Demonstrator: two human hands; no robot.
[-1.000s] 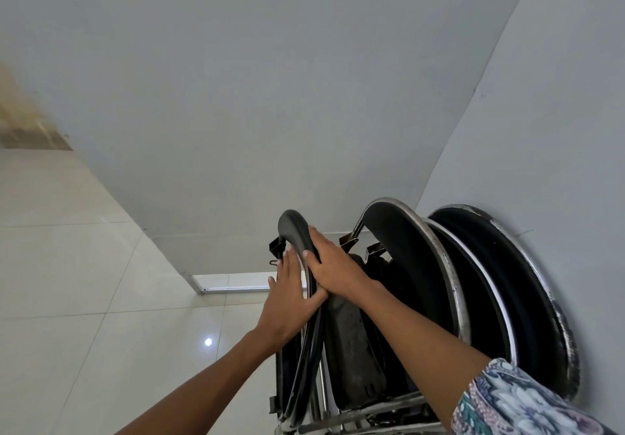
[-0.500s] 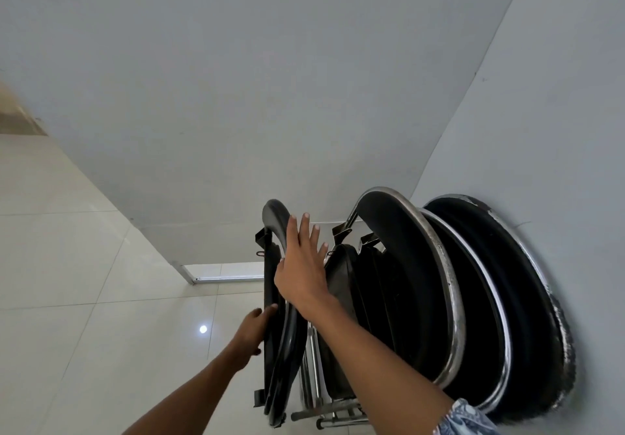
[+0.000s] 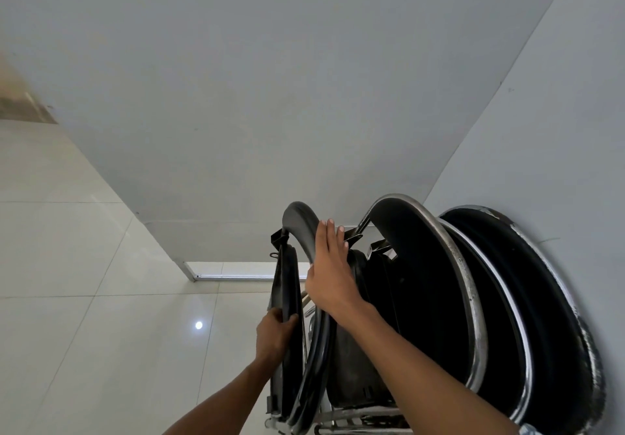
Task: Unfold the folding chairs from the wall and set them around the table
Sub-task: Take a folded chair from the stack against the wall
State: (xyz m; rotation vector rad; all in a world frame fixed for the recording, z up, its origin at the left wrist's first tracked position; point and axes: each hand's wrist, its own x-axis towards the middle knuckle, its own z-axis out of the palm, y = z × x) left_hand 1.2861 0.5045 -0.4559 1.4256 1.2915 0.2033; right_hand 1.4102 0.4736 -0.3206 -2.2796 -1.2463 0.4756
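Note:
Several black folding chairs with chrome frames lean in a stack against the right wall. The frontmost chair (image 3: 301, 228) is the leftmost, standing slightly apart from the others. My right hand (image 3: 329, 275) lies on its curved black backrest with the fingers straight. My left hand (image 3: 275, 333) grips the edge of that chair's folded black seat (image 3: 287, 275) lower down, thumb curled over the rim. Behind it stand a second chair (image 3: 422, 265) and a third chair (image 3: 527, 299) against the wall.
A grey wall (image 3: 236, 96) runs across the back and meets the right wall (image 3: 558, 130) in a corner above the chairs. Glossy pale floor tiles (image 3: 84, 299) spread out to the left. A lit doorway gap (image 3: 236, 270) shows at floor level.
My left hand slid down from the backrest top to the seat edge and took hold of it. My right hand went from gripping the backrest to lying flat on it. The front chair drew away from the stack.

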